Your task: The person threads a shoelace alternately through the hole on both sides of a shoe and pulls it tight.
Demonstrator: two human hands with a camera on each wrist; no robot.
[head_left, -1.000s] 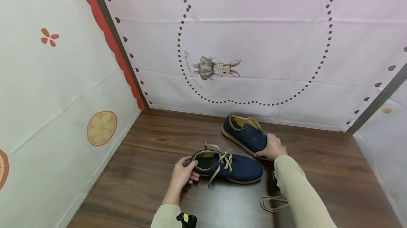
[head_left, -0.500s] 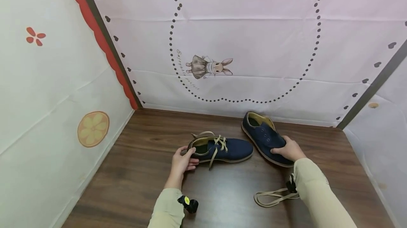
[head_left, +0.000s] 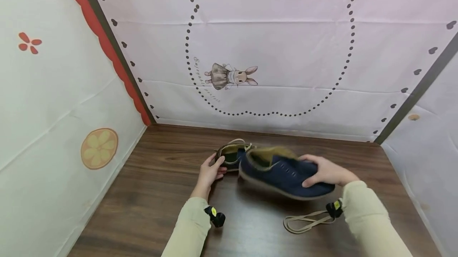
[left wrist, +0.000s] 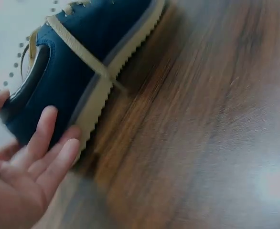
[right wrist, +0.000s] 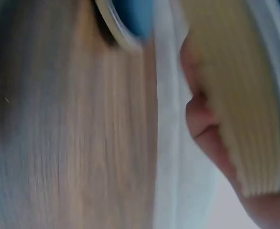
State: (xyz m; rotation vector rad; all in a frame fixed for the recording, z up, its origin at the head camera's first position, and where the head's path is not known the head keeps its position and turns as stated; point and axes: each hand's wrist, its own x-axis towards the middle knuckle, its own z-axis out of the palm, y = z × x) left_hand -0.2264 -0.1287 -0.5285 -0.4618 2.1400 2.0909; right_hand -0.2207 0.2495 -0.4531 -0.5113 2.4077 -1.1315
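Note:
A navy shoe [head_left: 240, 154] with beige laces lies at the back middle, partly hidden by the other shoe in the head view. My left hand [head_left: 210, 172] pinches its heel, thumb at the collar and fingers along the outer side; the left wrist view shows this shoe [left wrist: 66, 88] with one lace end hanging over its beige sole. The matching navy shoe [head_left: 280, 177], with bare eyelets, is held up over the table. My right hand [head_left: 325, 172] grips it across the toe. Its ridged sole [right wrist: 235, 90] appears blurred in the right wrist view.
A folded beige shoelace [head_left: 298, 232] lies on the brown wood-grain table [head_left: 143, 193], near my right sleeve. Printed cloth walls [head_left: 286, 58] stand behind the table and at both sides.
The unlaced shoe moved right along the table, then was lifted and swung left, in front of the laced shoe. My left hand stayed at the laced shoe's heel as that shoe shifted back.

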